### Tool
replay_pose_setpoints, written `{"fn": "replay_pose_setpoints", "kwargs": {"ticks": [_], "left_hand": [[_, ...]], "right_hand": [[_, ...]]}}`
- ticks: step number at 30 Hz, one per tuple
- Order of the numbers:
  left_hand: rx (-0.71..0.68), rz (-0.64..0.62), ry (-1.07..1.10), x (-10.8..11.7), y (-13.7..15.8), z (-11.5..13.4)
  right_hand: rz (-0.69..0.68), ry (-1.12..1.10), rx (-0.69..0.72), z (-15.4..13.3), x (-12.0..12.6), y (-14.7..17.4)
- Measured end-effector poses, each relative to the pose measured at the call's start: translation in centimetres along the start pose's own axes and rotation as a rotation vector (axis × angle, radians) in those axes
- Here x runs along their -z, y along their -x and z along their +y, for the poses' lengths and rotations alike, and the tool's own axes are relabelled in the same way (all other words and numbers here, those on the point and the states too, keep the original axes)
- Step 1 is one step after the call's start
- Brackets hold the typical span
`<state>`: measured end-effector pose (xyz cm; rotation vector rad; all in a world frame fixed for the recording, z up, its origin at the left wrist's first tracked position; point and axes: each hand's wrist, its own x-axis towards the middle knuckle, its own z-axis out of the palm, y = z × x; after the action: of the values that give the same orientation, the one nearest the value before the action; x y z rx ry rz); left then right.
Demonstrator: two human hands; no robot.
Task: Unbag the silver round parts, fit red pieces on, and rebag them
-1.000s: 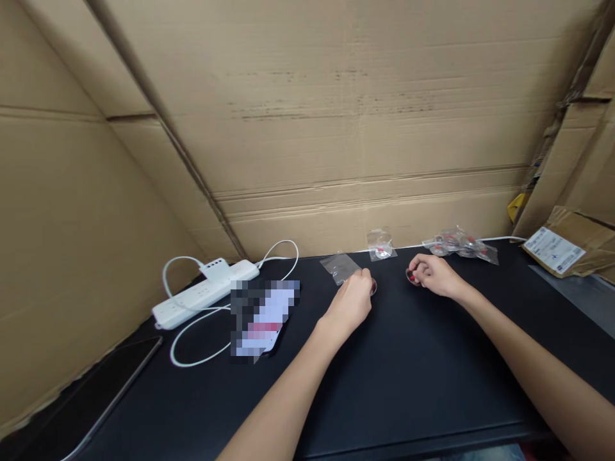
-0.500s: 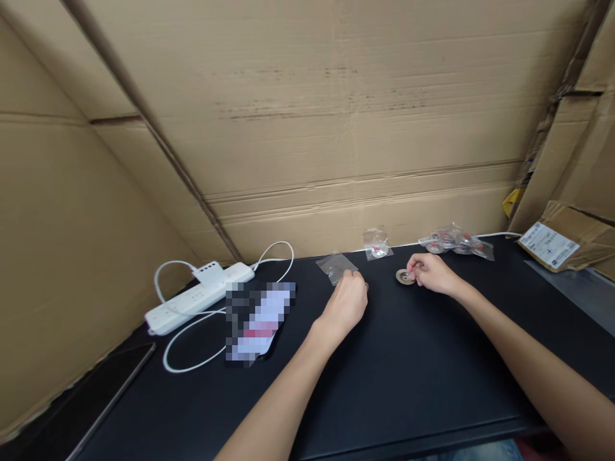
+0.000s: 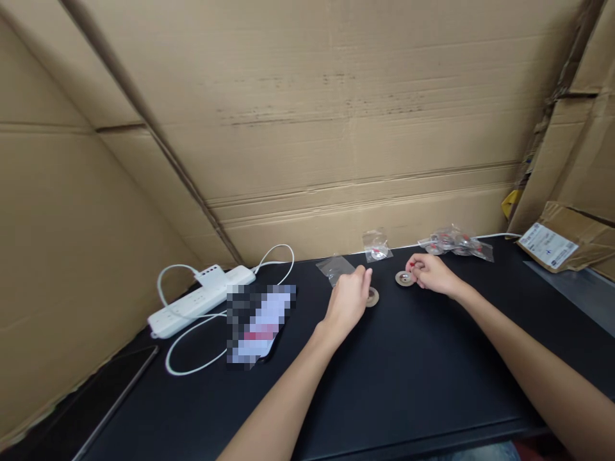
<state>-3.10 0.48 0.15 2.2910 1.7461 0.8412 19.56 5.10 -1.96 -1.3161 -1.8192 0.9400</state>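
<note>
My left hand (image 3: 346,299) is closed at the middle of the black table, its fingers curled and partly hidden. Beside it, a small round disc (image 3: 373,297) shows, partly covered by the hand; I cannot make out what the fingertips hold. My right hand (image 3: 431,273) pinches a small red piece (image 3: 412,265) over a second round disc (image 3: 404,278), a pale ring with a shiny centre lying on the table. An opened-out clear plastic bag (image 3: 334,267) lies just behind my left hand.
Further back are a bagged disc (image 3: 378,248) and a pile of bagged discs (image 3: 451,241). To the left are a phone (image 3: 264,320), a white power strip (image 3: 196,304) with looping cables and a dark flat device (image 3: 110,397). A labelled cardboard package (image 3: 550,246) lies right; cardboard walls (image 3: 355,141) enclose the table.
My left hand has shifted slightly and turned, uncovering more of the disc beside it. Red now shows at my right fingertips, which stay almost in place.
</note>
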Motion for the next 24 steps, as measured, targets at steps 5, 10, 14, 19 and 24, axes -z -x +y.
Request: {"fn": "replay_pose_setpoints", "kwargs": {"ticks": [5,10,14,19,24], "left_hand": [[0.199,0.114,0.535,0.3,-0.8,-0.5],[0.385,-0.049,1.061,0.0,-1.2,-0.3],[0.167,-0.082,0.859,-0.1,-0.7,0.0],[-0.181,-0.064,0.406,-0.2,0.6,1.0],[-0.380,-0.083,0.065,-0.6,1.2,1.6]], "right_hand": [[0.025,-0.273,-0.049,-1.6,-0.1,0.6],[0.030,-0.223,0.055,-2.1,-0.4,0.6],[0.000,-0.023,0.123,-1.8,-0.3,0.4],[-0.088,0.287,0.299,-2.4,-0.3,1.1],[-0.272,0.322,0.327,-3.2,-0.5,1.7]]}}
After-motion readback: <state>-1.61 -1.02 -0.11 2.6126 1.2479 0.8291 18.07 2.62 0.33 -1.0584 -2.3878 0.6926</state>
